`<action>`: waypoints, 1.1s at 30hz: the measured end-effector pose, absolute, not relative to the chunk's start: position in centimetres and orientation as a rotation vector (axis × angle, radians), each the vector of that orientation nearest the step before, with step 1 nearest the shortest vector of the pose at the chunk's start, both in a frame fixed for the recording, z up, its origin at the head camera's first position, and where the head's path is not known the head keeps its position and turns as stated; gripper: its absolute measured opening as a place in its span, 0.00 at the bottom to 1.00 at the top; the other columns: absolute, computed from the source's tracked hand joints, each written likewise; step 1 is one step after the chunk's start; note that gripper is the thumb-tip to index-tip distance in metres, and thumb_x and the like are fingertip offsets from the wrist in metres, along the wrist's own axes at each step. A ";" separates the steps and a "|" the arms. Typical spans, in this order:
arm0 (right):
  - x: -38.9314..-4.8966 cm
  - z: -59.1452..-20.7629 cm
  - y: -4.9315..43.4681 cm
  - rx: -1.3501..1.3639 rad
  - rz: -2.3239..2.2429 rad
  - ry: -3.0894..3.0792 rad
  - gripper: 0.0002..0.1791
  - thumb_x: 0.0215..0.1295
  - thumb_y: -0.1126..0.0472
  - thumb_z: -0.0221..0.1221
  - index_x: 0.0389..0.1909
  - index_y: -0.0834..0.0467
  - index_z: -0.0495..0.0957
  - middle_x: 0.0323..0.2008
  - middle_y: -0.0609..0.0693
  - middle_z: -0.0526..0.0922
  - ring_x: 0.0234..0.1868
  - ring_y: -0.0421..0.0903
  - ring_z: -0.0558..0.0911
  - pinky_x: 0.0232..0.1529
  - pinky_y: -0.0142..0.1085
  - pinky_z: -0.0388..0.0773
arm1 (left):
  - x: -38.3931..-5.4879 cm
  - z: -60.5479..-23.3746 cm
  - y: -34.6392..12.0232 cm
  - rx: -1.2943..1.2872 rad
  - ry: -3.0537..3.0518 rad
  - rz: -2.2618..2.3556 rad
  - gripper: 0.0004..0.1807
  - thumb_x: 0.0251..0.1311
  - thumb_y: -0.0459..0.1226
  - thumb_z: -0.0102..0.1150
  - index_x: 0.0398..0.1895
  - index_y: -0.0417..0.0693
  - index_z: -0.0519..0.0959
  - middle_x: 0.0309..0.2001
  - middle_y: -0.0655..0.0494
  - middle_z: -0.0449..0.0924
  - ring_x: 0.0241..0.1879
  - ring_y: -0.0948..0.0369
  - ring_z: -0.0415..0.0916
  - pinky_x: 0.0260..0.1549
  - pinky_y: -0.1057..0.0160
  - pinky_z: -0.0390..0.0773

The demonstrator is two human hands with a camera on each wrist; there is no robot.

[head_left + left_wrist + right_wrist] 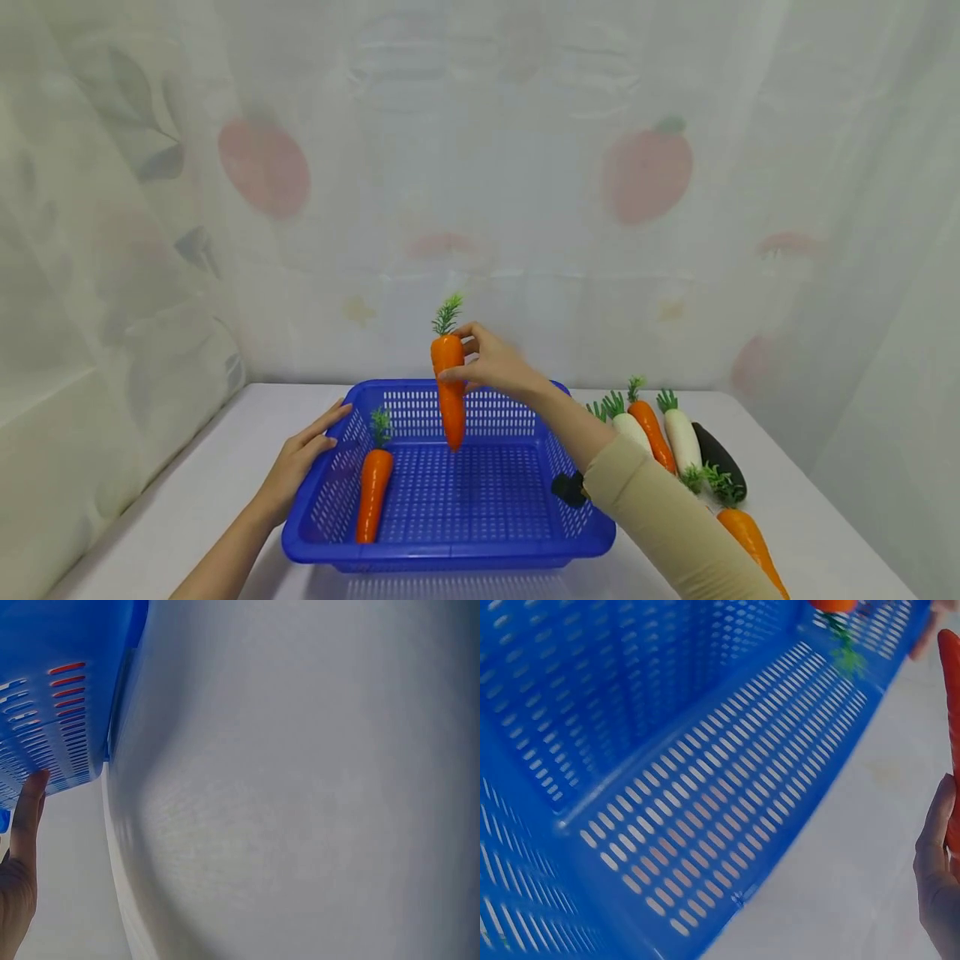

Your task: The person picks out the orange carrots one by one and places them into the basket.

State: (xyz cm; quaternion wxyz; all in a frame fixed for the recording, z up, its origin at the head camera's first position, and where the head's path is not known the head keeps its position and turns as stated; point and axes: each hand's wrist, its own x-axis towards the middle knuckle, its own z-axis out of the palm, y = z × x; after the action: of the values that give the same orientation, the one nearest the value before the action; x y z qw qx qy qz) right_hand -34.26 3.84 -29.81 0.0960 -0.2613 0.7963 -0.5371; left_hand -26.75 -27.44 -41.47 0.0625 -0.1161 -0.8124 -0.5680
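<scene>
In the head view, the blue basket (450, 551) stands on the worktop (225, 433), with the left hand (295, 467) resting at its left rim, fingers fairly straight, probably to steady it. The right hand (497, 364) pinches the raised carrot (452, 404) between thumb and fingers by its thicker upper half, tip down above the basket's inside; that thick part likely gives the surest hold. A second carrot (374, 496) lies inside along the left wall, leaves toward the far side. Outside, to the right, are white radishes (683, 437), a dark eggplant (722, 462) and other carrots (750, 542).

The left wrist view alone shows a fingertip against the slotted wall's outer face, with orange behind some slots, presumably the second carrot.

The right wrist view shows the slotted walls closely, but its edge crops the raised carrot and the grip; the radishes and eggplant are missing.
</scene>
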 end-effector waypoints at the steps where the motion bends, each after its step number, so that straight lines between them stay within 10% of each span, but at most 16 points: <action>1: -34.2 -30.1 3.6 -0.788 -1.567 2.365 0.37 0.58 0.59 0.68 0.66 0.55 0.62 0.58 0.61 0.75 0.48 0.53 0.83 0.45 0.48 0.85 | -26.8 -41.5 -27.4 -0.355 -2.450 -1.720 0.27 0.72 0.37 0.42 0.73 0.46 0.64 0.80 0.46 0.46 0.78 0.39 0.39 0.54 0.89 0.56; 33: -32.9 -35.8 -2.2 -0.526 -1.432 2.150 0.36 0.55 0.68 0.69 0.64 0.65 0.64 0.49 0.62 0.77 0.43 0.54 0.84 0.44 0.49 0.85 | -26.7 -40.8 -27.7 -0.353 -2.473 -1.687 0.27 0.72 0.37 0.42 0.73 0.47 0.64 0.80 0.47 0.47 0.78 0.38 0.43 0.53 0.88 0.57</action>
State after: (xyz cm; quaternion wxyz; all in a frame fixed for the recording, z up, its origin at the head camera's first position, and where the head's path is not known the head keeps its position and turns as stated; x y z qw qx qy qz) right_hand -32.90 -2.17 -35.81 0.2498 -0.1932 0.7897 -0.5260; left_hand -26.67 -27.70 -40.76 0.0637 -0.1168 -0.8188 -0.5584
